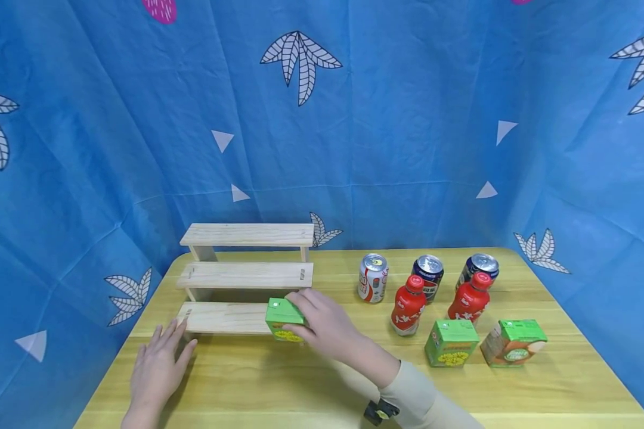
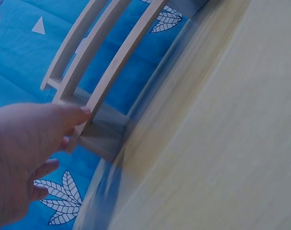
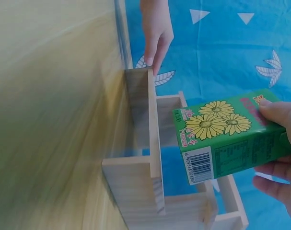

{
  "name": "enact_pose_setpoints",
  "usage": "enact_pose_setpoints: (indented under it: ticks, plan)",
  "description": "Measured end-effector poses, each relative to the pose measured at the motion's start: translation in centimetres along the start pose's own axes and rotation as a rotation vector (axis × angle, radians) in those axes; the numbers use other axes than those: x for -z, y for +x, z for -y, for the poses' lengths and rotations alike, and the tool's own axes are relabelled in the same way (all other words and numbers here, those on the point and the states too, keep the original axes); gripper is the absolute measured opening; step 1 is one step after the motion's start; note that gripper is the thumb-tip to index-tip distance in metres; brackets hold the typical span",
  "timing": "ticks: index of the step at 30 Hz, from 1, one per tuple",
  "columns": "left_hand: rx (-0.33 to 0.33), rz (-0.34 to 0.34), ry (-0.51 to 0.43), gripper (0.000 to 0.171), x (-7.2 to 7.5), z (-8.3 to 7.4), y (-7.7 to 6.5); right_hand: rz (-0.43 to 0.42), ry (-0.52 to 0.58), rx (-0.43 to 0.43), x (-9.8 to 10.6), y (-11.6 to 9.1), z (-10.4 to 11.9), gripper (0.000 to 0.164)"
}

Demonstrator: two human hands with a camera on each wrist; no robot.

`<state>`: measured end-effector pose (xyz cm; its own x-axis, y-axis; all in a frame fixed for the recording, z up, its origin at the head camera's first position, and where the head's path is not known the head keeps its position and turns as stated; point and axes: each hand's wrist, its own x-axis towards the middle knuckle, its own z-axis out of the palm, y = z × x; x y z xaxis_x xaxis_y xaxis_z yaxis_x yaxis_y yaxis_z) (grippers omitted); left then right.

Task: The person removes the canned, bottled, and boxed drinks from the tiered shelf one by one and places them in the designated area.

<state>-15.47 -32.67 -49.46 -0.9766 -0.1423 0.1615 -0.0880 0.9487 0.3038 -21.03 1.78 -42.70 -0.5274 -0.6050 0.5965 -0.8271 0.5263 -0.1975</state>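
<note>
My right hand point(image 1: 322, 325) holds a green drink carton point(image 1: 283, 316) with yellow flowers, thumb on one side and fingers on the other. In the right wrist view, the carton point(image 3: 226, 129) is tilted above the boards of a three-step wooden shelf point(image 3: 152, 120). It overlaps the right end of the lowest step point(image 1: 225, 317) in the head view. My left hand point(image 1: 158, 366) is at the lowest step's left corner, fingers fairly straight and spread. In the left wrist view, the thumb point(image 2: 78, 115) overlaps that step's edge, with the other fingers below it.
Right on the table point(image 1: 236, 387) stand a white-and-red can point(image 1: 372, 278), two dark cans point(image 1: 428, 277) point(image 1: 477, 268), two red bottles point(image 1: 408, 305) point(image 1: 469, 298), another green flowered carton point(image 1: 451, 344) and a green-and-brown carton point(image 1: 513, 344). A blue curtain point(image 1: 408, 119) hangs behind.
</note>
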Motion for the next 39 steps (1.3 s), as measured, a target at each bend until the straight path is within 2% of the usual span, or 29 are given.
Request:
enact_pose_setpoints:
  ticks: [6, 13, 33, 39]
  plan:
    - [0.003, 0.000, 0.001, 0.064, 0.0, 0.0, 0.0, -0.033, -0.033, -0.003, 0.9, -1.5, -0.2, 0.048]
    - [0.011, 0.013, -0.001, 0.065, -0.1, 0.1, 0.1, -0.003, -0.053, -0.042, 1.6, -3.2, -0.7, 0.050]
    - [0.002, -0.027, 0.010, 0.062, -0.2, -0.1, 0.0, 0.057, -0.109, -0.085, 3.8, -6.8, -2.6, 0.053]
    - [0.001, -0.031, 0.010, 0.062, -0.3, -0.1, 0.0, 0.046, -0.109, -0.063, 4.0, -7.9, -3.4, 0.051]
